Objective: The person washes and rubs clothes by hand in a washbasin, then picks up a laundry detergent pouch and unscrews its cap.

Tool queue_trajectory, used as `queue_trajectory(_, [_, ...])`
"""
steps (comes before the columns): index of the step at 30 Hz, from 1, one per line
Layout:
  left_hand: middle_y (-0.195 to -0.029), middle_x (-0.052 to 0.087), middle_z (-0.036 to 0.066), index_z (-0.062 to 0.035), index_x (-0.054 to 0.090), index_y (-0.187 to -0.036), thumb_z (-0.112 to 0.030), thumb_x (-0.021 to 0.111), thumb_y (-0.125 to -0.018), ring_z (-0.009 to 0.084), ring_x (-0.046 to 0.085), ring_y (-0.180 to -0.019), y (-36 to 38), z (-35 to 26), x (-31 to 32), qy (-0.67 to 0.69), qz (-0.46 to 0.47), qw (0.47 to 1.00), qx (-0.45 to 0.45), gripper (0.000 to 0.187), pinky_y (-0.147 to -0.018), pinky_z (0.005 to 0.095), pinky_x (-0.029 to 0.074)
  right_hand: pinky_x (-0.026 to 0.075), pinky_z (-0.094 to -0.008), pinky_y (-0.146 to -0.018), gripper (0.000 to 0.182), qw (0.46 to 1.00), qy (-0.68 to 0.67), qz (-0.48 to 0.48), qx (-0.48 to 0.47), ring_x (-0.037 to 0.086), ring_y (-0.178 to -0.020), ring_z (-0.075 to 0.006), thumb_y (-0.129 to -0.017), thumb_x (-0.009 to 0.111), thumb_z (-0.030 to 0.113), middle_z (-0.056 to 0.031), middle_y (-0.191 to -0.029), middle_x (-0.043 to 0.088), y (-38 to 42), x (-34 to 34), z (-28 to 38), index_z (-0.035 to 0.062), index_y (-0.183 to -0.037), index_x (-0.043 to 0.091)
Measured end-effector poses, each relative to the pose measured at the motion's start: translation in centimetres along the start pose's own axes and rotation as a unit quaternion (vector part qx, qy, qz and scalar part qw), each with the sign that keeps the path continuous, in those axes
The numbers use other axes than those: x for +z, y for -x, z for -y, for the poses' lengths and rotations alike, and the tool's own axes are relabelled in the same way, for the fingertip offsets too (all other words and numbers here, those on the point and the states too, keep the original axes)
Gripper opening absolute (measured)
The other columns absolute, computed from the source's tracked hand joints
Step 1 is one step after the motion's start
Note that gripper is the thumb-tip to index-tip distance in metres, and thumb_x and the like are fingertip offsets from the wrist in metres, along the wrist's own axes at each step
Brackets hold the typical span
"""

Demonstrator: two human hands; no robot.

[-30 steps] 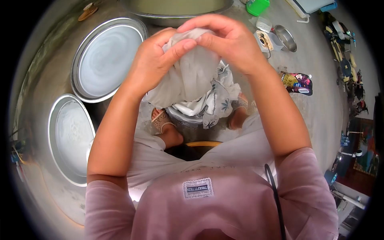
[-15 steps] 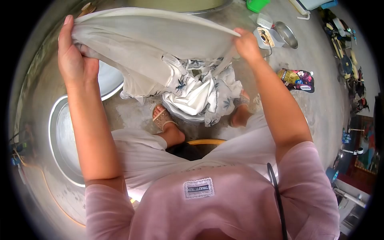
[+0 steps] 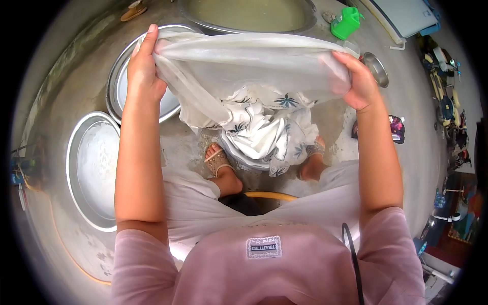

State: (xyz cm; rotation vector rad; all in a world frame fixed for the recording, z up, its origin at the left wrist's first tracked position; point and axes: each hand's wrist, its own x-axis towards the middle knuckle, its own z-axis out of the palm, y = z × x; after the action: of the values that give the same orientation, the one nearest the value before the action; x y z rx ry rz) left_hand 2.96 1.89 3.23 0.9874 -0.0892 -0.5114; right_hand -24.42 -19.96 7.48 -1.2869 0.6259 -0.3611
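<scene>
A wet white garment (image 3: 244,66) with blue flower prints is stretched wide in front of me. My left hand (image 3: 145,68) grips its left edge and my right hand (image 3: 358,81) grips its right edge. The rest of the cloth hangs down in folds (image 3: 264,134) to the concrete floor between my two sandalled feet (image 3: 218,160). Both arms are held out straight over my knees.
Two round metal basins of water sit on the left (image 3: 91,168) and upper left (image 3: 119,84). A large basin (image 3: 254,15) stands ahead, with a green container (image 3: 345,23), a small steel bowl (image 3: 377,68) and a colourful pouch (image 3: 396,127) to the right.
From bunched together at the cloth's top, my hands pulled apart and spread the garment wide. My left hand then came in slightly and the view tipped forward.
</scene>
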Motion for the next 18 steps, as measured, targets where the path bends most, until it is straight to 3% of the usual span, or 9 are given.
queue_trajectory(2, [-0.089,0.059,0.006,-0.0065,0.055,-0.109,-0.037,0.065,-0.085,0.0165,0.057,-0.086,0.7,0.6,0.7,-0.089,0.087,0.992,0.003,0.04,-0.078,0.0319,0.048,0.047,-0.029,-0.077,0.036,1.0,-0.003,0.008,0.003,0.061,-0.089,-0.0167,-0.086,0.059,0.03,-0.0068,-0.099,0.065,0.5,0.9,-0.2,0.0033,-0.109,0.061])
queue_trajectory(5, [-0.1,0.059,0.007,-0.0067,0.052,-0.121,-0.046,0.06,-0.086,0.0141,0.054,-0.09,3.8,1.4,3.6,-0.156,0.227,0.961,-0.022,0.053,-0.085,0.0297,0.044,0.046,-0.0256,-0.078,0.041,0.986,0.161,-0.03,0.023,0.059,-0.091,-0.0126,-0.087,0.06,0.035,-0.0053,-0.102,0.064,1.8,4.8,0.7,0.0049,-0.115,0.059])
queue_trajectory(7, [-0.11,0.058,0.008,-0.0057,0.05,-0.126,-0.049,0.058,-0.087,0.0142,0.053,-0.097,6.0,3.0,4.8,-0.199,0.369,0.908,-0.007,0.059,-0.09,0.0306,0.042,0.045,-0.0241,-0.08,0.044,0.969,0.205,0.12,-0.072,0.057,-0.094,-0.0097,-0.087,0.06,0.035,-0.0038,-0.105,0.063,3.3,6.6,0.5,0.006,-0.12,0.057])
queue_trajectory(8, [-0.115,0.056,0.009,-0.0051,0.049,-0.128,-0.05,0.057,-0.087,0.0144,0.052,-0.101,6.9,3.6,5.0,-0.209,0.433,0.877,0.007,0.061,-0.092,0.0312,0.041,0.045,-0.0241,-0.08,0.044,0.971,0.201,0.115,-0.066,0.057,-0.094,-0.0097,-0.087,0.06,0.035,-0.0038,-0.105,0.063,3.5,6.8,0.4,0.006,-0.12,0.057])
queue_trajectory(9, [-0.108,0.06,0.007,-0.0042,0.055,-0.121,-0.044,0.063,-0.085,0.0133,0.055,-0.099,7.6,3.6,4.5,-0.222,0.45,0.863,-0.052,0.054,-0.087,0.0293,0.044,0.045,-0.0244,-0.081,0.046,0.953,0.232,0.16,-0.113,0.056,-0.095,-0.0094,-0.088,0.06,0.034,-0.003,-0.106,0.062,3.5,6.8,0.2,0.0053,-0.123,0.055])
queue_trajectory(12, [-0.096,0.063,0.004,-0.0042,0.062,-0.106,-0.036,0.07,-0.081,0.01,0.058,-0.087,7.6,2.8,4.5,-0.294,0.413,0.86,-0.057,0.041,-0.077,0.025,0.047,0.044,-0.0258,-0.084,0.047,0.949,0.207,0.196,-0.138,0.057,-0.095,-0.0127,-0.082,0.068,0.027,-0.0031,-0.105,0.062,3.3,6.0,1.1,0.0019,-0.12,0.056])
queue_trajectory(14, [-0.082,0.064,0.0,-0.0056,0.063,-0.092,-0.03,0.075,-0.077,0.0074,0.059,-0.075,6.8,1.9,4.4,-0.291,0.367,0.883,-0.033,0.031,-0.066,0.0215,0.046,0.044,-0.0249,-0.08,0.04,0.954,0.235,0.112,-0.149,0.057,-0.088,-0.0114,-0.082,0.067,0.024,-0.0019,-0.097,0.063,2.5,4.4,1.7,0.002,-0.114,0.059])
queue_trajectory(16, [-0.076,0.062,-0.002,-0.0067,0.062,-0.087,-0.031,0.075,-0.076,0.0065,0.057,-0.07,5.8,0.7,3.9,-0.314,0.284,0.904,0.06,0.03,-0.063,0.0208,0.045,0.048,-0.0324,-0.081,0.028,0.929,0.343,0.091,-0.101,0.06,-0.09,-0.0166,-0.083,0.056,0.014,-0.0095,-0.097,0.063,3.0,4.1,3.3,0.0019,-0.108,0.057])
queue_trajectory(18, [-0.075,0.061,-0.002,-0.0068,0.062,-0.088,-0.03,0.073,-0.078,0.0063,0.055,-0.07,5.5,-0.1,3.9,-0.364,0.248,0.894,0.088,0.028,-0.063,0.0204,0.043,0.044,-0.0241,-0.075,0.033,0.835,0.537,0.026,-0.117,0.056,-0.08,-0.0098,-0.08,0.067,0.021,-0.0015,-0.089,0.064,2.0,2.9,2.8,0.0023,-0.107,0.06])
